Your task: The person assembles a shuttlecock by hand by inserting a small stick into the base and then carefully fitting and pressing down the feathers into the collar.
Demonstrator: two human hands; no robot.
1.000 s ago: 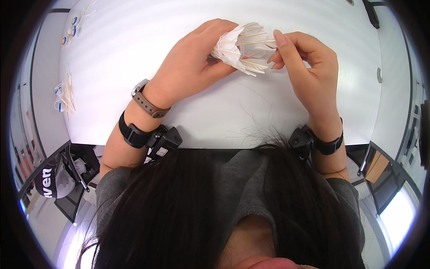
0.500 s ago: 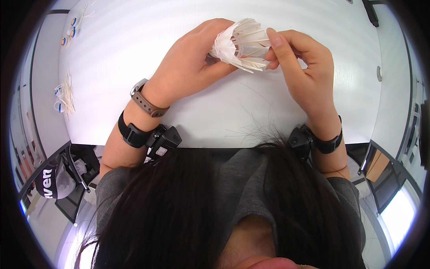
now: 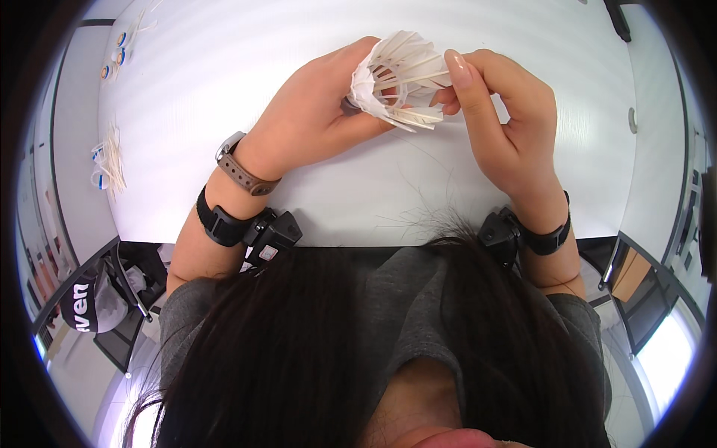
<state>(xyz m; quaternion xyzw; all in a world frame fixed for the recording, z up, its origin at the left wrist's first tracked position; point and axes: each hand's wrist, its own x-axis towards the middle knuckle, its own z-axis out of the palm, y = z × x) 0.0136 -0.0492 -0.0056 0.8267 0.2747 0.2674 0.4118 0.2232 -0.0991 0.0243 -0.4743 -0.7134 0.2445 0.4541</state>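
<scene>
A white feather shuttlecock (image 3: pixel 409 58) is held above the white table, its open feathered skirt facing right and toward me. My left hand (image 3: pixel 321 97) is closed round its narrower end, so the base is hidden behind the fingers. Inside the skirt the bare quills and a pale ring of binding show. My right hand (image 3: pixel 511 112) pinches the tip of a feather at the right rim between thumb and fingers. Its other fingers curl underneath, partly hidden.
Along the left side of the white table (image 3: pixel 358 201) lie several small round pieces (image 3: pixel 120 56) with blue rims and orange centres. Nearer me is a bundle of thin white sticks (image 3: pixel 113 158). A black object (image 3: pixel 618 21) is at the far right corner.
The shuttlecock has turned slightly in my left hand, so more of its inside shows. My right hand stays at the rim, its thumb shifted a little.
</scene>
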